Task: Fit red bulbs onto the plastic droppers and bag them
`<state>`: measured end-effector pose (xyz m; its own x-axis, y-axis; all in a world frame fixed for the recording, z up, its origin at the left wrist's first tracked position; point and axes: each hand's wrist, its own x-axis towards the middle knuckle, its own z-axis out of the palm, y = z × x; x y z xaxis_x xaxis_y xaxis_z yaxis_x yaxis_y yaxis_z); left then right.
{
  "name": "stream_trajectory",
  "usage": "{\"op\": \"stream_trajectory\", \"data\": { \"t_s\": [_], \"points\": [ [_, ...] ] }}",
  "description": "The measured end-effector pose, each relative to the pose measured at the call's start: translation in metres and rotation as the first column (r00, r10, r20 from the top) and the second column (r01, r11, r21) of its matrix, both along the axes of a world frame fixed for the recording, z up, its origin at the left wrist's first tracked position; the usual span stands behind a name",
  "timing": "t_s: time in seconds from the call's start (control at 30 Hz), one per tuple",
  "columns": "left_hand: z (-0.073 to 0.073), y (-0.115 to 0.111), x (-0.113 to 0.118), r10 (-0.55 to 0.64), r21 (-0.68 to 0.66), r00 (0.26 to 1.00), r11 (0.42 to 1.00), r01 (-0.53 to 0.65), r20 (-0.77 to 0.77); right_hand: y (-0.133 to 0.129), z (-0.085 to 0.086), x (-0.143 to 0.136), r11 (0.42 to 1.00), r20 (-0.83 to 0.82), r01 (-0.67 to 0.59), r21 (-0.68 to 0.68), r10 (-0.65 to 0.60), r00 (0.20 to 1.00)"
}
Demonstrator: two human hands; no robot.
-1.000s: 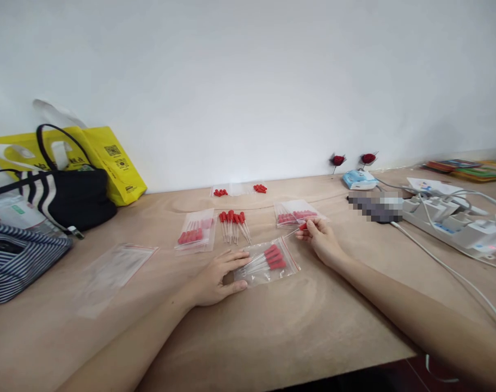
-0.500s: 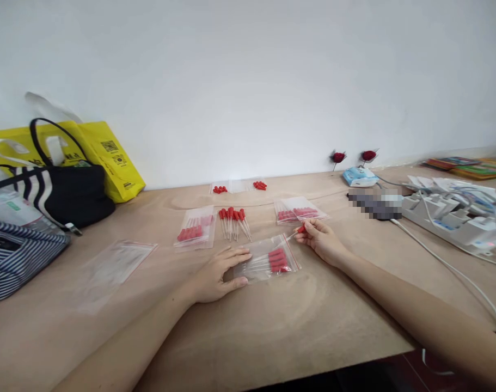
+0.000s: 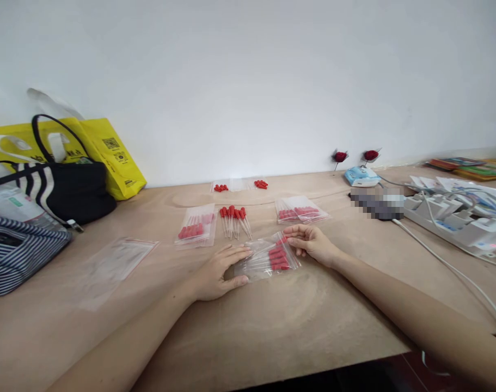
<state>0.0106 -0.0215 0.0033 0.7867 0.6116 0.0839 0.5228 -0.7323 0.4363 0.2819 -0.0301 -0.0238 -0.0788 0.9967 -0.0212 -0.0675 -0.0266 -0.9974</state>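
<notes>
A clear zip bag (image 3: 256, 270) lies on the wooden table, with several red-bulbed droppers (image 3: 279, 260) inside, bulbs toward its right-hand mouth. My left hand (image 3: 219, 273) rests flat at the bag's left end, thumb and fingers apart, touching the plastic. At the mouth, the fingertips of my right hand (image 3: 311, 243) are closed at the red bulb of one more dropper (image 3: 282, 240), whose thin stem lies within the bag. Loose droppers (image 3: 233, 218) sit in a bunch behind. Filled bags lie to the left (image 3: 195, 227) and right (image 3: 299, 211) of that bunch.
Flat zip bags (image 3: 121, 264) lie at the left, near a striped bag (image 3: 25, 261), a black bag (image 3: 78, 190) and a yellow bag (image 3: 121, 158). Small red bulbs (image 3: 261, 184) lie near the wall. Power strips (image 3: 455, 223) and a white cable (image 3: 447, 265) occupy the right.
My right hand has moved left to the bag's mouth, and the dropper it held outside is now mostly within the bag. My left hand has stayed in place.
</notes>
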Motion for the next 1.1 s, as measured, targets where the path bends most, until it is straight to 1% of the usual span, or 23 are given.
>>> {"op": "stream_trajectory", "data": {
  "t_s": [0.1, 0.17, 0.27, 0.37, 0.43, 0.47, 0.53, 0.63, 0.7, 0.77, 0.83, 0.9, 0.97, 1.03, 1.1],
  "points": [
    [0.000, 0.000, 0.000, -0.010, 0.003, 1.000, 1.000, 0.010, -0.001, 0.003, 0.001, -0.003, 1.000, 0.042, -0.013, -0.019, 0.014, 0.999],
    [0.001, 0.000, 0.001, -0.010, 0.000, 1.000, 1.000, 0.010, -0.001, 0.006, 0.000, -0.007, 1.000, 0.059, -0.005, -0.007, 0.006, 0.998],
    [0.001, 0.000, 0.001, 0.006, -0.009, 1.000, 1.000, -0.006, -0.003, 0.010, -0.002, -0.011, 0.997, 0.066, -0.035, 0.070, 0.030, 0.997],
    [0.002, -0.001, 0.002, 0.018, -0.012, 1.000, 1.000, -0.018, -0.010, 0.016, -0.005, -0.012, 0.975, 0.060, -0.133, 0.180, 0.124, 0.990],
    [0.002, -0.001, 0.002, 0.014, -0.014, 1.000, 1.000, -0.015, -0.021, 0.020, -0.007, -0.013, 0.961, 0.083, -0.175, 0.214, 0.161, 0.983],
    [0.003, -0.001, 0.002, 0.013, -0.014, 1.000, 1.000, -0.013, -0.027, 0.023, -0.009, -0.013, 0.960, 0.101, -0.177, 0.215, 0.159, 0.982],
    [0.003, -0.001, 0.002, 0.016, -0.010, 0.999, 1.000, -0.016, -0.033, 0.029, -0.012, -0.013, 0.969, 0.150, -0.133, 0.209, 0.102, 0.983],
    [0.003, -0.002, 0.002, 0.018, -0.002, 1.000, 1.000, -0.018, -0.022, 0.037, -0.017, -0.015, 0.973, 0.251, -0.004, 0.230, -0.055, 0.967],
    [0.003, -0.002, 0.002, 0.014, -0.005, 1.000, 1.000, -0.014, -0.012, 0.038, -0.016, -0.016, 0.970, 0.284, 0.061, 0.236, -0.129, 0.950],
    [0.003, -0.002, 0.001, 0.010, -0.015, 1.000, 1.000, -0.010, -0.004, 0.035, -0.011, -0.015, 0.975, 0.274, 0.127, 0.180, -0.173, 0.946],
    [0.002, -0.001, 0.001, 0.007, -0.024, 1.000, 1.000, -0.007, 0.005, 0.028, -0.003, -0.012, 0.982, 0.276, 0.172, 0.074, -0.185, 0.943],
    [0.002, -0.001, 0.001, 0.009, -0.029, 1.000, 1.000, -0.009, 0.010, 0.022, 0.005, -0.009, 0.990, 0.298, 0.142, -0.021, -0.129, 0.946],
    [0.001, -0.001, 0.001, 0.013, -0.022, 1.000, 1.000, -0.013, 0.004, 0.017, 0.010, -0.007, 0.997, 0.319, 0.048, -0.056, -0.028, 0.947],
    [0.000, -0.001, 0.001, 0.008, -0.009, 1.000, 1.000, -0.008, -0.006, 0.017, 0.010, -0.008, 0.998, 0.332, -0.047, -0.031, 0.054, 0.942],
    [0.000, -0.001, 0.001, -0.002, 0.004, 1.000, 1.000, 0.002, -0.012, 0.021, 0.006, -0.010, 0.997, 0.350, -0.076, 0.010, 0.068, 0.934]
  ]
}}
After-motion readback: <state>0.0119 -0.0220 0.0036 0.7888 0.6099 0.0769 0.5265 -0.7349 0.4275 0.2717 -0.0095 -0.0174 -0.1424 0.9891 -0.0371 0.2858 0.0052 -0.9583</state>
